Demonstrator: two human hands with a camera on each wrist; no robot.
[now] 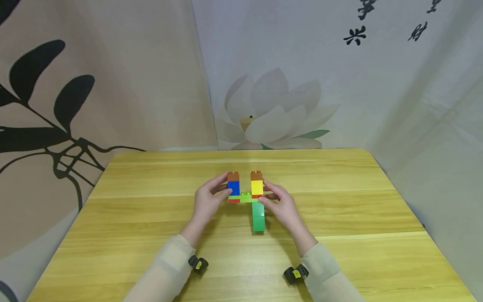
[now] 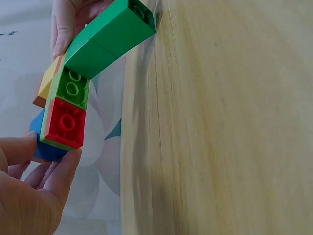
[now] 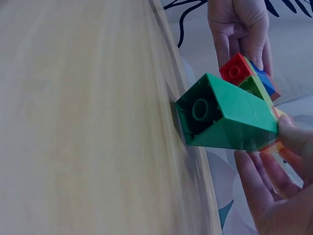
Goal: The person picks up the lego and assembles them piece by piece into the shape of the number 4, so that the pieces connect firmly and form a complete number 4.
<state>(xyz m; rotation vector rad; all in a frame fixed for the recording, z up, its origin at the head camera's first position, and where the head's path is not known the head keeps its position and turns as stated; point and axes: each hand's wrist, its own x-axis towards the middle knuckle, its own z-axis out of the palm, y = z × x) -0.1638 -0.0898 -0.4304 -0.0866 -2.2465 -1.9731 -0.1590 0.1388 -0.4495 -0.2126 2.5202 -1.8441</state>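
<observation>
A toy building-brick assembly [image 1: 245,197] is held between both hands over the table. Its flat lime green piece [image 2: 73,89] carries a blue brick [image 1: 233,188] topped with brown on the left, and a yellow brick [image 1: 257,187] topped with brown on the right. Under the left end sits a red brick [image 2: 66,122]; a column of green bricks [image 3: 230,112] hangs below the right end. My left hand [image 1: 207,199] pinches the blue brick's end between thumb and fingers. With thumb and fingertips, my right hand [image 1: 281,203] grips the yellow end near the green column.
The wooden table [image 1: 151,218] lies beneath the hands. Behind it hangs a pale curtain [image 1: 162,84] printed with leaves and a lotus. Each wrist wears a small black camera, one on the left [image 1: 198,264] and one on the right [image 1: 295,274].
</observation>
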